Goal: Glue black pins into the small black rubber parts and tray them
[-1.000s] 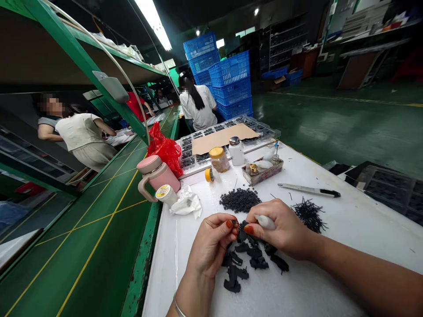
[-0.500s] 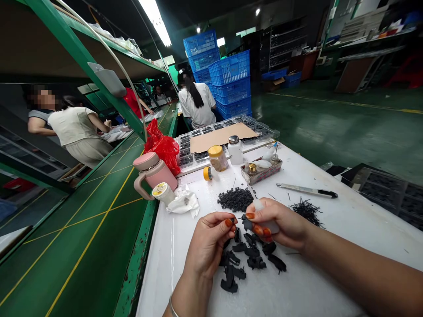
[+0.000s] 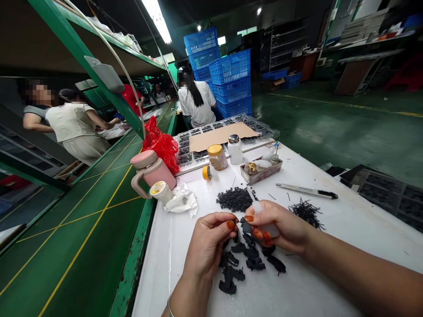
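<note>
Above the white table (image 3: 185,273), my left hand (image 3: 214,242) pinches a tiny dark piece between thumb and forefinger. My right hand (image 3: 280,224) is closed around a translucent white bottle (image 3: 257,206) with a thin tip pointing up, and a small black part (image 3: 246,226) shows at its fingertips. The two hands' fingertips nearly meet; whether the pieces touch is too small to tell. Below them lie several black molded parts (image 3: 254,263). Just behind the hands sits a pile of small black rings (image 3: 234,199). Thin black pins (image 3: 306,213) lie beyond my right wrist.
A pink mug (image 3: 158,169), white jar (image 3: 161,192), crumpled tissue (image 3: 181,200) and yellow tape roll (image 3: 206,172) stand left. Behind are a yellow-lidded jar (image 3: 217,158), pump bottle (image 3: 235,150), small box (image 3: 262,171) and compartment tray (image 3: 185,158). A knife (image 3: 306,190) lies right.
My fingertips have come slightly closer together, and the bottle in my right hand has tilted, its tip now showing upward. People at the left have shifted their arms.
</note>
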Motion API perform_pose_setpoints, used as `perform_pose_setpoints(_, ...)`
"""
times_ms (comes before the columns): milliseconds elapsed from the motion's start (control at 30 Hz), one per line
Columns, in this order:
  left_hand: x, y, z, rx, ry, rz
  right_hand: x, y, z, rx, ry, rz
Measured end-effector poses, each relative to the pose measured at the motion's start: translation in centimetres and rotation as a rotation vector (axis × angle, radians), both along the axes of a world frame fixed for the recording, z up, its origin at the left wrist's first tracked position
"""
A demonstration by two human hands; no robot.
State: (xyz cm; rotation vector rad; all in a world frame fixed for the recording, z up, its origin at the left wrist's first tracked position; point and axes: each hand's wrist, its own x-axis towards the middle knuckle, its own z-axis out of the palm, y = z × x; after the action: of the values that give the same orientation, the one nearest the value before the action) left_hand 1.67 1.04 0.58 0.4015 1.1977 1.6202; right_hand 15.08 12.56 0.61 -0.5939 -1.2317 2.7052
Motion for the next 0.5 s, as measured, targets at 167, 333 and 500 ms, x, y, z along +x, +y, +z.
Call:
perform_pose_setpoints(167, 0.04, 0.07, 0.07, 0.0, -0.001, -0.004, -0.07, -0.18, 0.02, 0.035, 0.017, -0.017)
perform_pose_setpoints(333, -0.06, 0.09, -0.09, 0.005, 0.011, -0.01, -0.1, -0.34, 0.24, 0.064, 0.007, -0.027)
perform_pose_setpoints(500, -0.02, 0.04, -0.12, -0.004, 0.017, -0.016, -0.02, -0.5, 0.27, 0.118, -0.013, -0.038)
